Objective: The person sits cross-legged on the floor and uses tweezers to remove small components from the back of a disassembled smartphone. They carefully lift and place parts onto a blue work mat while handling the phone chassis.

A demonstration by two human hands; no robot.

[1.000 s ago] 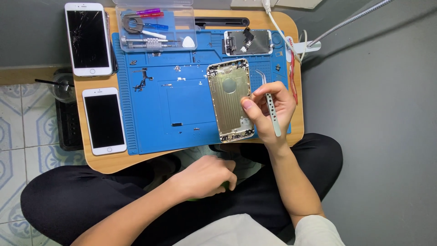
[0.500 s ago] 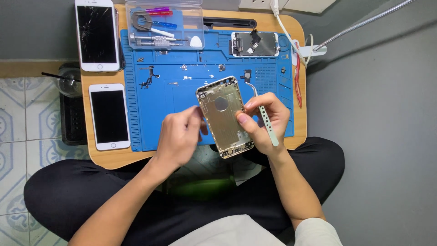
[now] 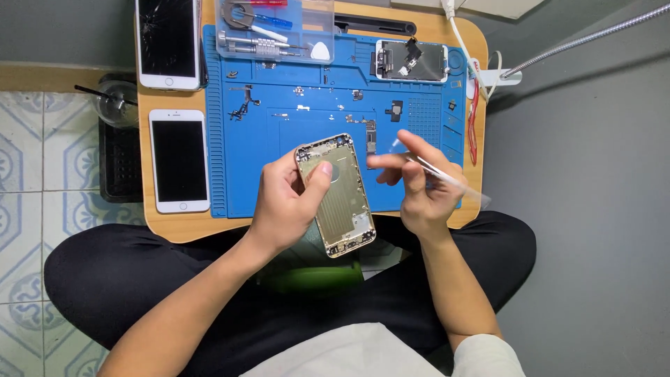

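My left hand (image 3: 285, 202) grips a gold phone back housing (image 3: 340, 199) by its left edge, thumb pressed on its inside near the top. The housing is lifted and tilted above the near edge of the blue work mat (image 3: 279, 132). My right hand (image 3: 417, 185) is just right of the housing, fingers pinched on a thin silvery tool (image 3: 447, 178) that slants down to the right; its motion is blurred. A small logic board (image 3: 370, 136) lies on the mat just above my right fingers.
A cracked white phone (image 3: 167, 42) and an intact white phone (image 3: 179, 160) lie left on the wooden lap table (image 3: 174, 225). A clear tool tray (image 3: 276, 28) and a phone screen assembly (image 3: 410, 61) sit at the mat's far side. A dark cup (image 3: 115, 101) stands left.
My left hand rose from my lap and took the housing. My right hand let go of it and moved right, swinging the tool up between its fingers.
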